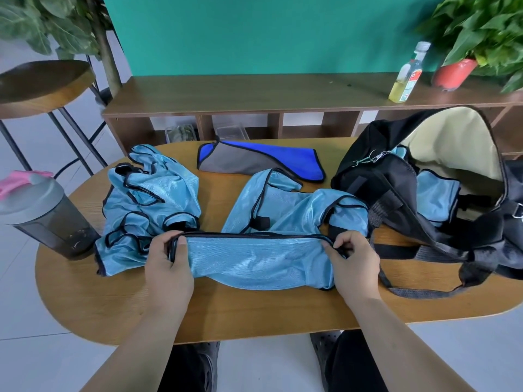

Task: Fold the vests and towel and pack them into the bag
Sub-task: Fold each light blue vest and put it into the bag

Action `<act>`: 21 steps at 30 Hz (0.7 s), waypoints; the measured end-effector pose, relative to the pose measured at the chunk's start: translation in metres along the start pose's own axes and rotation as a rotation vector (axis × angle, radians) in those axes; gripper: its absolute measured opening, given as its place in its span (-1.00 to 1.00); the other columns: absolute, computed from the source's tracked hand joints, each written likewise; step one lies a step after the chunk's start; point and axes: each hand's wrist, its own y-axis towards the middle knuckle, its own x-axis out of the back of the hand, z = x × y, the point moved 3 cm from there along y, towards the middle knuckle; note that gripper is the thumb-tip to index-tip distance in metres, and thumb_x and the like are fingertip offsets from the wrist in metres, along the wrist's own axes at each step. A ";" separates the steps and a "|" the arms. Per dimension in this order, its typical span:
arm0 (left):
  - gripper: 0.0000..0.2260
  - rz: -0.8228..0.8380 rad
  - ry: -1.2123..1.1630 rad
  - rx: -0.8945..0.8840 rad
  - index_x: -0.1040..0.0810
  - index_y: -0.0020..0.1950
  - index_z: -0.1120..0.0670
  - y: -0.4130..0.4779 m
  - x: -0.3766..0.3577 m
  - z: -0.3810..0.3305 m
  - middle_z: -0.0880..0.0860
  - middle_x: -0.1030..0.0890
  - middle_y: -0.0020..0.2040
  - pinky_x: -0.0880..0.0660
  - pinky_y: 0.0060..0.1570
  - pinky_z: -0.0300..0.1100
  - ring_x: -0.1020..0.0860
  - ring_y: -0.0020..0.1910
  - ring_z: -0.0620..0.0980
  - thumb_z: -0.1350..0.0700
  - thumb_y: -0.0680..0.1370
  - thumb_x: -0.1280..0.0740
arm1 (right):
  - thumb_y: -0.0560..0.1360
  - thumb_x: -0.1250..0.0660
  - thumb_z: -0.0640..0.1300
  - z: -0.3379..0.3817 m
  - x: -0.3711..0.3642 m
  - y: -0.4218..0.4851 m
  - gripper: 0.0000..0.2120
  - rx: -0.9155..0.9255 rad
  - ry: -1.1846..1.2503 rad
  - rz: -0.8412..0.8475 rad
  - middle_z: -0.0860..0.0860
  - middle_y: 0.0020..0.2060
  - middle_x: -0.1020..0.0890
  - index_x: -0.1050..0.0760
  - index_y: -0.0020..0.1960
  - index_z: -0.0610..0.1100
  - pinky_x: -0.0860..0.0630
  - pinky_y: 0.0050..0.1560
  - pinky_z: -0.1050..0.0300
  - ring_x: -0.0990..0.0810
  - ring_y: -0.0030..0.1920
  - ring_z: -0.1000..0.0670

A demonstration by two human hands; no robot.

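Left hand (167,267), right hand (353,264) — pinching vest (254,258) (hem).

A grey shaker bottle (46,213) stands on the wooden table (254,315); oil bottle (407,76) and potted plant (464,60) behind.

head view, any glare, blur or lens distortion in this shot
Head view: soft even light, with pale sheen on the shiny light-blue black-trimmed vest that the left hand and right hand pinch; head view: wide-angle bend bows the long brown wooden shelf and tilts the clear bottle of yellow liquid; head view: centre sharp, the green leafy plant at top left slightly soft.
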 end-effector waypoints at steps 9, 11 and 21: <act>-0.85 0.076 0.092 -0.154 -0.56 0.26 -0.04 -0.001 0.005 -0.024 -0.19 -0.62 0.12 -0.44 0.22 -0.26 -0.55 0.14 -0.29 0.09 0.70 -0.31 | 0.55 -0.53 -0.04 0.019 0.011 0.009 -0.84 0.022 0.035 0.060 0.10 -0.30 -0.52 -0.66 0.06 0.19 -0.43 -0.22 0.25 -0.51 -0.26 0.12; -0.86 0.068 0.119 -0.221 -0.58 0.25 -0.06 0.008 0.011 -0.045 -0.19 -0.63 0.11 -0.44 0.19 -0.30 -0.56 0.12 -0.28 0.07 0.70 -0.32 | 0.55 -0.53 -0.03 0.039 0.021 0.021 -0.89 0.066 0.048 0.061 0.14 -0.25 -0.57 -0.68 0.02 0.18 -0.41 -0.21 0.27 -0.54 -0.21 0.14; -0.93 0.069 0.140 -0.613 -0.63 0.14 0.00 0.078 0.057 -0.216 -0.11 -0.67 -0.01 -0.41 -0.03 -0.50 -0.58 -0.05 -0.26 0.12 0.67 -0.38 | 0.53 -0.56 -0.09 0.185 0.099 0.097 -0.77 0.427 -0.005 0.113 0.22 -0.12 -0.66 -0.67 0.14 0.15 -0.55 -0.03 0.26 -0.60 -0.09 0.17</act>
